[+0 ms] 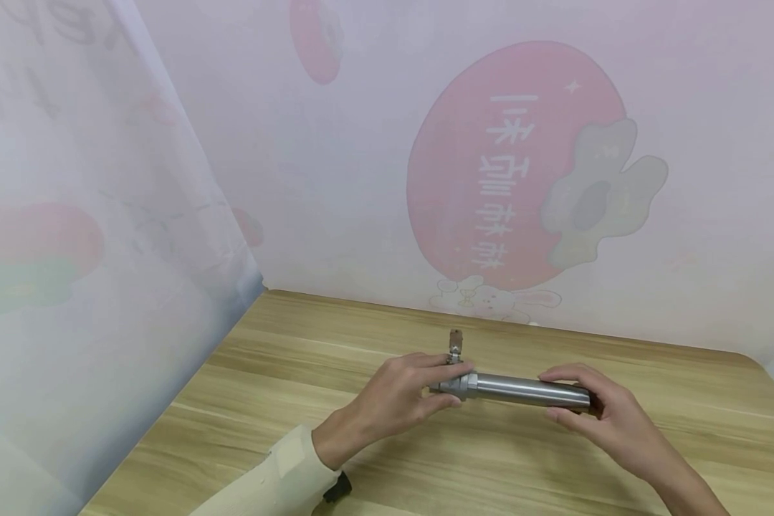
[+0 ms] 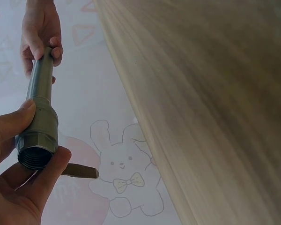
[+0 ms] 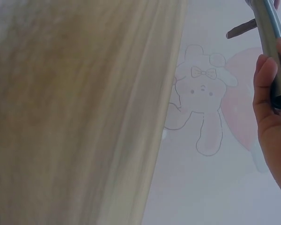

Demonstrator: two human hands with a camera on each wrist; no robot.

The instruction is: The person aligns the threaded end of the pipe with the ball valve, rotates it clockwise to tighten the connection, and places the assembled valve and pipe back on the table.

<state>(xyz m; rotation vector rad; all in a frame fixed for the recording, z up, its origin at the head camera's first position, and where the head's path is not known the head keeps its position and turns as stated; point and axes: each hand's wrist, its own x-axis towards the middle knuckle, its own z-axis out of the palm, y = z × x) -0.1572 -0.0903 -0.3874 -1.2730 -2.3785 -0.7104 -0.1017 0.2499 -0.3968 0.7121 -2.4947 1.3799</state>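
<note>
A metal ball valve (image 1: 453,388) joins the left end of a smooth steel pipe (image 1: 522,390), and the two lie nearly level across the front of me. The left hand (image 1: 396,393) grips the valve, thumb on the near side and fingers on the far side. From the valve a flat brownish lever (image 1: 456,340) points away from me. The left wrist view shows the valve's threaded open end (image 2: 36,157) facing the camera. At the pipe's other end, the right hand (image 1: 609,412) holds it between thumb and fingers. Part of the right fingers is hidden behind the pipe.
Beneath the hands is a wood-grain table (image 1: 284,358), its back edge against a pale printed curtain (image 1: 348,186). Another curtain (image 1: 135,251) hangs along the left side. A small black piece (image 1: 337,487) shows beside the left sleeve (image 1: 277,476).
</note>
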